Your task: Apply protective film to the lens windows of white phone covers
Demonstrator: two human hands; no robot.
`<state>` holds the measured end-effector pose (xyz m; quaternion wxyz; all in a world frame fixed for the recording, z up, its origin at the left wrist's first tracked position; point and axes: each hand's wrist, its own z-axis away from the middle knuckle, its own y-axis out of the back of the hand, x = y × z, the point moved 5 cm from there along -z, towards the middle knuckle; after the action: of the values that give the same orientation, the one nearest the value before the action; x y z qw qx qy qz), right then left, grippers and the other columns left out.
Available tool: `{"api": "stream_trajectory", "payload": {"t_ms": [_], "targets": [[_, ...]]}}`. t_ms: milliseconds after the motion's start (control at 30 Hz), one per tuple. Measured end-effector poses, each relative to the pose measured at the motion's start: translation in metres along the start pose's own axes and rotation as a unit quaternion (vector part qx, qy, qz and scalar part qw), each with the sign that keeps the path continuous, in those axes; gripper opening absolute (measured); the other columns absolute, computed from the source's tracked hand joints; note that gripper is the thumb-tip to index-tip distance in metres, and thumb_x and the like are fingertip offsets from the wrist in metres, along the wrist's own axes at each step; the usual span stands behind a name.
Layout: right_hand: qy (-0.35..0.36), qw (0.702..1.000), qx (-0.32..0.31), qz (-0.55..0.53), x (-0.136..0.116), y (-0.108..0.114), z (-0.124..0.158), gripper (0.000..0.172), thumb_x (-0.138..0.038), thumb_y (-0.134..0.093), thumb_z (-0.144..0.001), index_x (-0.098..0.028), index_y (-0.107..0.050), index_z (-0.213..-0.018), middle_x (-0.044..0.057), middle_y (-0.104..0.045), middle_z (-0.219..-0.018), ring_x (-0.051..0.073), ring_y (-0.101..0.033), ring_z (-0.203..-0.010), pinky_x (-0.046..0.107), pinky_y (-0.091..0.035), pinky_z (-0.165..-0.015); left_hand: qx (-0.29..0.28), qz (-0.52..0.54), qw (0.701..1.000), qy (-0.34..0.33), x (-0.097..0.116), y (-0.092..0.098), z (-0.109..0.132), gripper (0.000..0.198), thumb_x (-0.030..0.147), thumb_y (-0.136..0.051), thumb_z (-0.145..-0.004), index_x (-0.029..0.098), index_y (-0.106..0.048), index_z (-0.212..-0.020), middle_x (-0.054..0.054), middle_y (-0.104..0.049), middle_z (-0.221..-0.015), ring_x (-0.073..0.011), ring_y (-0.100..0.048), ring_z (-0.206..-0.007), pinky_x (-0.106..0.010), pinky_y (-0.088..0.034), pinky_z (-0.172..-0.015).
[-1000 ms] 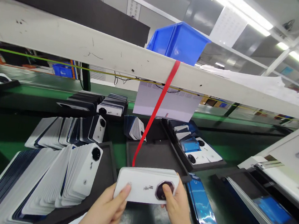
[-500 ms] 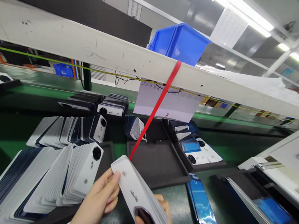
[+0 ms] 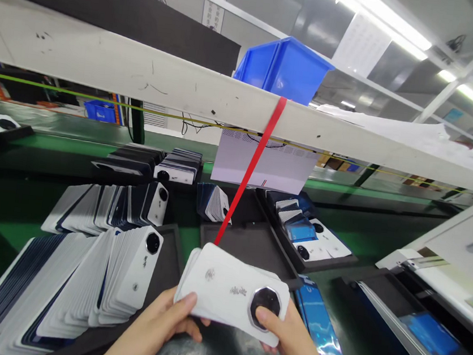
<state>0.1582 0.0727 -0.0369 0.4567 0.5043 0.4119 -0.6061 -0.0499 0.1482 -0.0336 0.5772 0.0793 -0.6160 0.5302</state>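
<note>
Between my two hands is a small stack of white phone back covers (image 3: 224,287), lying nearly level with the top cover's dark round camera patch at the right. My left hand (image 3: 173,315) grips the left end, thumb on top and fingers beneath. My right hand (image 3: 287,334) pinches the right end, its thumb over the camera patch. To the left stand long fanned rows of white and dark blue phone back covers (image 3: 79,285). Behind the held stack lies a black tray (image 3: 249,253), and a red strap (image 3: 248,173) slants down to the held covers.
Blue film-covered panels (image 3: 320,324) lie right of my right hand. Farther back is a black tray (image 3: 329,262) with white covers and blue film. A white machine (image 3: 460,237) stands at the right. Overhead runs a white shelf (image 3: 147,65) bearing a blue bin (image 3: 295,70).
The stack of covers has turned from steeply slanted to nearly level, its face now toward me. My right hand has risen and moved right; my left hand stays near the left end.
</note>
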Motion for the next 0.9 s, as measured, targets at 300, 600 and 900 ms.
{"api": "stream_trajectory", "payload": {"t_ms": [300, 600, 900], "targets": [[-0.079, 0.987, -0.126, -0.054, -0.014, 0.013, -0.007, 0.042, -0.047, -0.087, -0.073, -0.017, -0.072, -0.098, -0.002, -0.063, -0.052, 0.002, -0.037, -0.031, 0.012, -0.022, -0.029, -0.008, -0.021, 0.995, 0.100, -0.014, 0.005, 0.005, 0.048, 0.040, -0.089, -0.073, 0.010, -0.073, -0.108, -0.006, -0.078, -0.083, -0.0216, -0.073, -0.078, -0.023, -0.059, -0.065], [0.090, 0.974, -0.103, -0.180, -0.007, -0.048, -0.008, 0.102, -0.064, -0.087, -0.065, -0.034, -0.034, -0.147, 0.008, -0.068, -0.128, 0.032, -0.061, -0.122, 0.047, -0.047, -0.100, -0.043, 0.084, 0.979, 0.180, -0.053, -0.024, -0.003, 0.047, 0.040, -0.078, -0.087, 0.011, -0.064, -0.120, -0.005, -0.076, -0.079, -0.0169, -0.075, -0.071, -0.018, -0.054, -0.049], [0.065, 0.990, -0.092, -0.088, -0.003, -0.036, -0.019, 0.060, -0.050, -0.082, -0.079, -0.023, -0.052, -0.123, 0.007, -0.072, -0.102, 0.023, -0.070, -0.081, 0.037, -0.052, -0.075, -0.133, -0.023, 0.990, 0.038, -0.058, -0.017, -0.011, 0.084, 0.050, -0.099, -0.050, 0.019, -0.067, -0.122, -0.007, -0.070, -0.109, -0.0237, -0.065, -0.107, -0.032, -0.050, -0.090]]}}
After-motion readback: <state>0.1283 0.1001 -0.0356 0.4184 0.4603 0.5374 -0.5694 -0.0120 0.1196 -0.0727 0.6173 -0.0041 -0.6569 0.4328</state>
